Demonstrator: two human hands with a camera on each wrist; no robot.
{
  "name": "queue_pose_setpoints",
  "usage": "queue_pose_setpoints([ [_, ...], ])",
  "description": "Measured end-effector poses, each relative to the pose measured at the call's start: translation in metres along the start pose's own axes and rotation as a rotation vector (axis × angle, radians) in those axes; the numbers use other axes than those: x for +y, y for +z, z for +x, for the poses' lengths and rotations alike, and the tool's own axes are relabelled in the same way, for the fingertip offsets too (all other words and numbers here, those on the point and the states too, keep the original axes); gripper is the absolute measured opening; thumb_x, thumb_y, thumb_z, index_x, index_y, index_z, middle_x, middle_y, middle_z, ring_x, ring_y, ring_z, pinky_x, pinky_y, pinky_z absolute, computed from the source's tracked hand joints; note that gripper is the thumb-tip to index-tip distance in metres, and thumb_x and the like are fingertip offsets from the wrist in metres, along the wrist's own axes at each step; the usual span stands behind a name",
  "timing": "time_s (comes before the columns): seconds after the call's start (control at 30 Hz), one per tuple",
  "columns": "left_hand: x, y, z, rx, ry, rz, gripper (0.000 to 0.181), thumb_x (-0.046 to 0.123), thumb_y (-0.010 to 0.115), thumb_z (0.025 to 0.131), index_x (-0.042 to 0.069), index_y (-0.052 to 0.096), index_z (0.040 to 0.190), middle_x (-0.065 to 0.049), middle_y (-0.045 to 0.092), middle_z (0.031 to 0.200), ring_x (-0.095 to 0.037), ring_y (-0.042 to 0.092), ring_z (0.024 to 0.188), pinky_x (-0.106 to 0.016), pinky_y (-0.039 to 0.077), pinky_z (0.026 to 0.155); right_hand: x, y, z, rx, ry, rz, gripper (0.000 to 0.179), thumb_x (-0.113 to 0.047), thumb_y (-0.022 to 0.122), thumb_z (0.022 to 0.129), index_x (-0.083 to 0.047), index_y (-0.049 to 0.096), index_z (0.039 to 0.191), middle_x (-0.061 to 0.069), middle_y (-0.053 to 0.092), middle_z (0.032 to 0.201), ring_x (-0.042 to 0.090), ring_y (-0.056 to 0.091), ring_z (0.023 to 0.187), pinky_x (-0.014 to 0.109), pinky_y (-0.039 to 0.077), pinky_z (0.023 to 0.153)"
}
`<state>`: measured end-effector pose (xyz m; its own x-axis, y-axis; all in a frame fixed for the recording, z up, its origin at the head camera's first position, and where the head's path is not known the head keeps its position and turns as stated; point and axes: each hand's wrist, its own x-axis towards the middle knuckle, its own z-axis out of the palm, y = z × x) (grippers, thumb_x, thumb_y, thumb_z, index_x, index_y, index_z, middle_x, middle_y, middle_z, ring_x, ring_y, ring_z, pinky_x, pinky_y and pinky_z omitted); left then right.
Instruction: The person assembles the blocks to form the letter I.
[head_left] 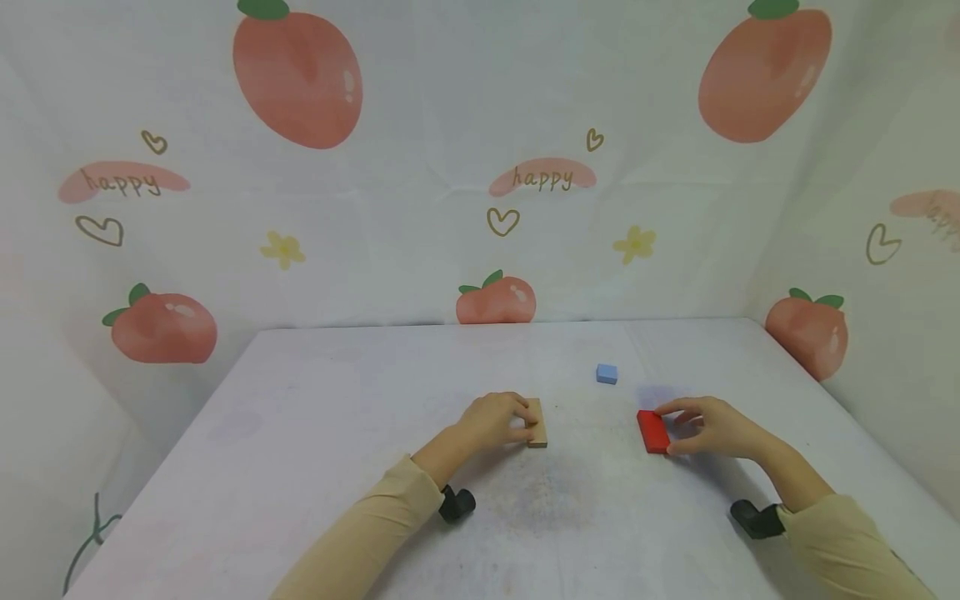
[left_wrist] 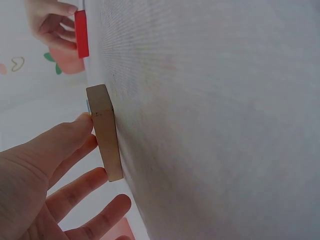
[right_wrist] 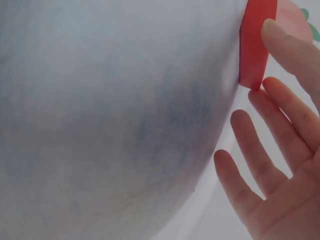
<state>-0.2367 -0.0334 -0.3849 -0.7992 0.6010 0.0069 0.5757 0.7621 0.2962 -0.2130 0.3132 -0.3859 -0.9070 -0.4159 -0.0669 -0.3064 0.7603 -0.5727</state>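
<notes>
A flat tan wooden block [head_left: 537, 423] lies on the table in front of me. My left hand [head_left: 497, 419] comes to it from the left, thumb and fingertips at its upper edge. In the left wrist view its fingers [left_wrist: 82, 192] are spread and loosely bent beside the block. To the right lies a flat red block [head_left: 653, 432]. My right hand [head_left: 712, 429] reaches it from the right, the thumb near one corner and the index finger near the far end. The right wrist view shows this hand's remaining fingers [right_wrist: 257, 160] extended apart from the red block.
A small blue block [head_left: 607, 374] sits farther back, between the other two. The pale table [head_left: 315, 450] meets a fruit-printed curtain [head_left: 420, 250] behind and at the sides. Black wrist mounts [head_left: 457, 504] show at both sleeves. A green cord [head_left: 93, 533] hangs at the left edge.
</notes>
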Motion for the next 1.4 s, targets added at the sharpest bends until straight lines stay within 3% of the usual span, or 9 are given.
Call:
queue_pose_setpoints([
  [0.5,0.0,0.001,0.001,-0.012,-0.019,-0.002,0.025,0.032,0.067,0.085,0.02,0.072,0.106,0.0,0.063,0.123,-0.019,0.059,0.114,-0.036,0.049,0.091,-0.005,0.001,0.002,0.073,-0.083,-0.058,0.05,-0.026,0.079,0.071,-0.004,0.065,0.113,0.014,0.066,0.111,0.011,0.057,0.085,0.047,0.053,0.08],
  [1.13,0.001,0.001,0.002,-0.013,-0.036,-0.013,0.025,0.032,0.068,0.084,0.02,0.072,0.106,0.0,0.063,0.123,-0.019,0.059,0.115,-0.036,0.049,0.092,-0.022,0.007,0.01,0.074,-0.113,-0.053,0.052,-0.029,0.079,0.072,-0.005,0.064,0.116,0.014,0.065,0.114,0.019,0.061,0.09,0.04,0.056,0.078],
  [1.4,0.001,0.0,0.001,-0.017,-0.038,-0.018,0.026,0.031,0.068,0.084,0.02,0.072,0.107,0.0,0.063,0.124,-0.019,0.059,0.116,-0.036,0.049,0.093,-0.029,0.011,0.014,0.077,-0.151,-0.033,0.052,-0.027,0.079,0.071,-0.004,0.064,0.115,0.013,0.066,0.112,0.021,0.061,0.089,0.043,0.055,0.079],
])
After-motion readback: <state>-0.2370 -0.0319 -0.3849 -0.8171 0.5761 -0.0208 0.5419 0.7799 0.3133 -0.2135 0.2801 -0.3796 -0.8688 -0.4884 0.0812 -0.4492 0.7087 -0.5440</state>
